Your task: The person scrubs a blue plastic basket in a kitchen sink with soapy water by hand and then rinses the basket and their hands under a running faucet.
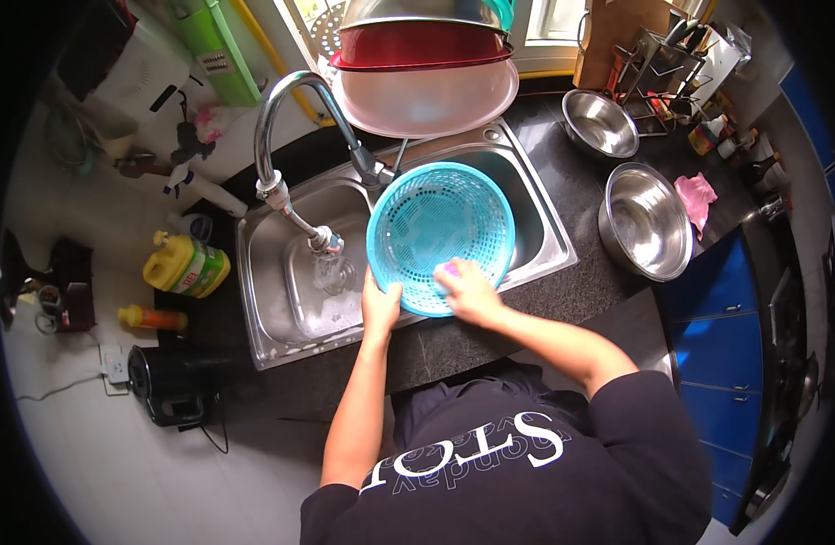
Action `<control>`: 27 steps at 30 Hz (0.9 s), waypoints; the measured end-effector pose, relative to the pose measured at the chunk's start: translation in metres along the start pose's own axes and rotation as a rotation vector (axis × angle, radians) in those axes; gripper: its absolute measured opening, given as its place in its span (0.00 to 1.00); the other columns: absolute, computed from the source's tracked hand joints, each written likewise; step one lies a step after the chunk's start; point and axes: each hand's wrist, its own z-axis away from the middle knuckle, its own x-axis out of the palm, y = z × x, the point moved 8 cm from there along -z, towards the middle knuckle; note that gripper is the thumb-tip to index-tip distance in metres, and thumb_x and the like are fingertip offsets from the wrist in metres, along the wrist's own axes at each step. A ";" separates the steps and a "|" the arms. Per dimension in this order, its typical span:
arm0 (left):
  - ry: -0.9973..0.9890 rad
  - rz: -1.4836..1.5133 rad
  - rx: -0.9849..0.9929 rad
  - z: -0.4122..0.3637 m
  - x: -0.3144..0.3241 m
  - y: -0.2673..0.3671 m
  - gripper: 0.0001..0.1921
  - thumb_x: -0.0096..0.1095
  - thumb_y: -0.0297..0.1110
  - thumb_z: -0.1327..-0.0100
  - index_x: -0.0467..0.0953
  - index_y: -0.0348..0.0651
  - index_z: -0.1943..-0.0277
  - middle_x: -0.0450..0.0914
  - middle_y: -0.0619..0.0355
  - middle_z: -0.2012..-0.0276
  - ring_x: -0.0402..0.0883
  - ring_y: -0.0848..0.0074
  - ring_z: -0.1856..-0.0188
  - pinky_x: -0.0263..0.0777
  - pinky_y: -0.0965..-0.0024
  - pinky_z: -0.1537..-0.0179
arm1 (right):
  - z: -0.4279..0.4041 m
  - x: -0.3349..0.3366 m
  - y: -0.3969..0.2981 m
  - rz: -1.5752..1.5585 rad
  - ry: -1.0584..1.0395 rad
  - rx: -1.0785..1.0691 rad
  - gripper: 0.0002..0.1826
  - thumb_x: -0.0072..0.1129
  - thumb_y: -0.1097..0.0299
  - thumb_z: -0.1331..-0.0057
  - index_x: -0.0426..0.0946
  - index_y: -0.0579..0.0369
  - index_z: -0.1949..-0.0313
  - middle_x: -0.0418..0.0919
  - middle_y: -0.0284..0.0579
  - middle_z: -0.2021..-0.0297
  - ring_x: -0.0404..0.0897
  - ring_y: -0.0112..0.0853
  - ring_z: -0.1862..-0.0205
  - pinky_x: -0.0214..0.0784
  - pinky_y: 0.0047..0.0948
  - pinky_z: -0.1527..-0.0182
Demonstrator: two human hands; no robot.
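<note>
A round turquoise plastic colander basket (434,218) is held over the right bowl of a stainless double sink (267,340), its open top facing up towards me. My left hand (380,306) grips its rim at the lower left, thumb on the near side. Inside the near right part of the basket, my right hand (470,294) presses a pink and white sponge (448,271) to the perforated wall. The fingers cover part of the sponge. Over the left bowl arches a chrome faucet (274,191), with what looks like water below its nozzle.
Two stainless bowls (600,122) (647,221) and a pink cloth (695,197) sit on the right counter. Stacked basins (424,95) rise behind the sink. Left of it are a yellow detergent jug (189,266), a spray bottle (209,191) and a black electric kettle (169,385).
</note>
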 end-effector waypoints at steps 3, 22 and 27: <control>-0.016 0.080 -0.372 0.017 0.009 -0.047 0.22 0.54 0.24 0.49 0.69 0.31 0.48 0.77 0.52 0.55 0.76 0.72 0.55 0.69 0.71 0.54 | -0.011 0.030 -0.020 -0.312 0.078 0.229 0.22 0.52 0.71 0.46 0.70 0.49 0.49 0.66 0.57 0.52 0.65 0.53 0.49 0.61 0.45 0.45; 0.038 -0.012 -0.027 0.011 0.001 0.022 0.29 0.47 0.21 0.51 0.62 0.34 0.41 0.75 0.51 0.52 0.75 0.70 0.51 0.66 0.71 0.47 | -0.023 0.041 -0.017 -0.590 0.086 0.136 0.22 0.57 0.68 0.47 0.70 0.48 0.50 0.67 0.56 0.53 0.65 0.53 0.49 0.59 0.47 0.45; -0.033 0.002 0.015 0.007 0.005 0.037 0.30 0.49 0.24 0.51 0.62 0.35 0.40 0.76 0.52 0.53 0.75 0.70 0.52 0.66 0.71 0.48 | -0.028 -0.035 0.035 0.416 0.009 -0.388 0.17 0.57 0.71 0.52 0.74 0.40 0.60 0.71 0.45 0.54 0.69 0.42 0.50 0.57 0.44 0.43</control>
